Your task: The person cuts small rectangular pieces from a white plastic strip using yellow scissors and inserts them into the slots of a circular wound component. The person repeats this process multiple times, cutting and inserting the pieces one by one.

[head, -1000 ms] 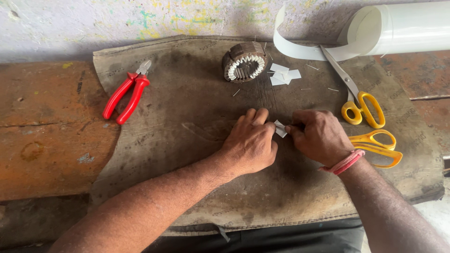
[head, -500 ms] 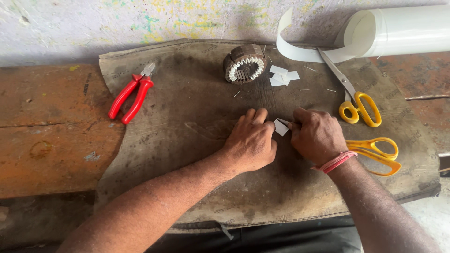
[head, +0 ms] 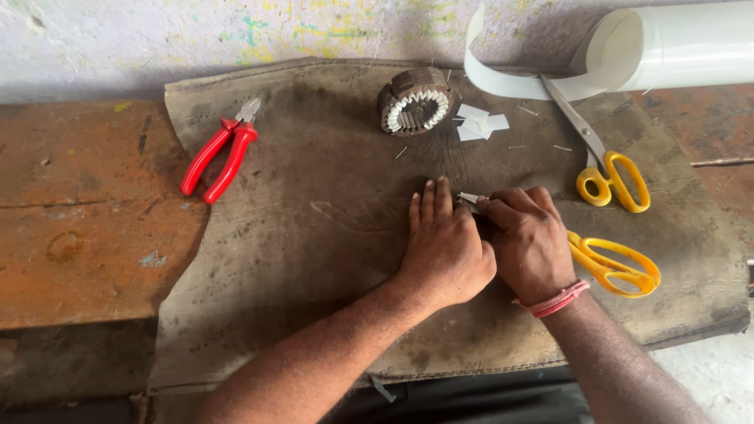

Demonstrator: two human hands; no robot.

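Paper slip (head: 469, 199), small and white, sits pinched between both hands mid-desk: left hand (head: 444, 250) pressed flat beside it, right hand (head: 528, 239) in a narrow grip on its end. Yellow scissors (head: 616, 265) lie just beside the right hand, red pliers (head: 220, 153) toward the left edge.
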